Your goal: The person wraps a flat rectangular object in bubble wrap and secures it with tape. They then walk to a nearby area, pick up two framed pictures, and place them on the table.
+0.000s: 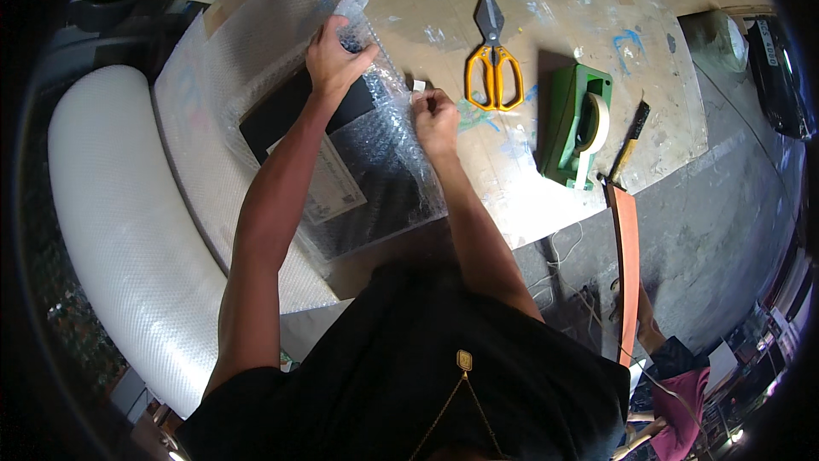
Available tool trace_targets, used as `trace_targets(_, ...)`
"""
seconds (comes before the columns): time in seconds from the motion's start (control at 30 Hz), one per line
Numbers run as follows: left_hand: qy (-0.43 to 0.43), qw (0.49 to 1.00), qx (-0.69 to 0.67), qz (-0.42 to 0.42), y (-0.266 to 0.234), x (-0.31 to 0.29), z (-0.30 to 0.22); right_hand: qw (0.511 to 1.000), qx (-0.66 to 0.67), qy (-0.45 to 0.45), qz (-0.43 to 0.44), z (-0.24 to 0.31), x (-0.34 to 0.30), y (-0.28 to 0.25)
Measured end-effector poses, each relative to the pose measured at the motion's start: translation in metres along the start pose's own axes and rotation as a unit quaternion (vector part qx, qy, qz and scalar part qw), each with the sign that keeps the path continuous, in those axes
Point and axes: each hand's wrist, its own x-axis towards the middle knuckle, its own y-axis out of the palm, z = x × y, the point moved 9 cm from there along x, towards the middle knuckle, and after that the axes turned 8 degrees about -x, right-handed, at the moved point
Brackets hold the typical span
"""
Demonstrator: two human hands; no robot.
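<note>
A flat black item (pixel 286 111) with a pale label lies on the wooden table (pixel 563 26), partly wrapped in clear bubble wrap (pixel 388 162). My left hand (pixel 334 56) presses a folded flap of the bubble wrap down over the item's far edge. Just to the right, my right hand (pixel 435 113) pinches a small white piece of tape (pixel 419 86) at the wrap's edge.
Orange-handled scissors (pixel 492 60) lie beyond my right hand. A green tape dispenser (pixel 580 124) stands further right, with a yellow-and-black utility knife (pixel 630 144) beside it. A big roll of bubble wrap (pixel 119 231) lies at the left. Another person sits low at the right (pixel 674 376).
</note>
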Motion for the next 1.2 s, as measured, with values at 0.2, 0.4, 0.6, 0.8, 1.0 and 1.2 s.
trace_targets(0.2,0.073,0.997,-0.001,-0.037,-0.038,-0.011,-0.049,0.957,0.256,0.117,0.073,-0.018,-0.011,0.011)
trace_targets(0.4,0.113,0.991,0.000,-0.066,-0.049,-0.021,-0.064,0.901,0.292,0.237,0.216,-0.023,-0.014,0.027)
trace_targets(0.6,0.067,0.996,-0.035,-0.054,-0.050,-0.045,-0.046,0.858,0.266,0.323,0.297,-0.044,-0.050,0.036)
trace_targets(0.8,0.010,0.995,-0.097,-0.018,-0.058,-0.086,-0.053,0.870,0.247,0.385,0.184,-0.052,-0.120,-0.011)
trace_targets(1.0,0.067,0.993,-0.095,-0.017,-0.071,-0.103,-0.070,0.797,0.301,0.413,0.322,-0.025,-0.145,0.000)
trace_targets(1.2,0.062,0.995,-0.079,-0.020,-0.076,-0.106,-0.073,0.788,0.250,0.305,0.473,-0.017,-0.154,0.011)
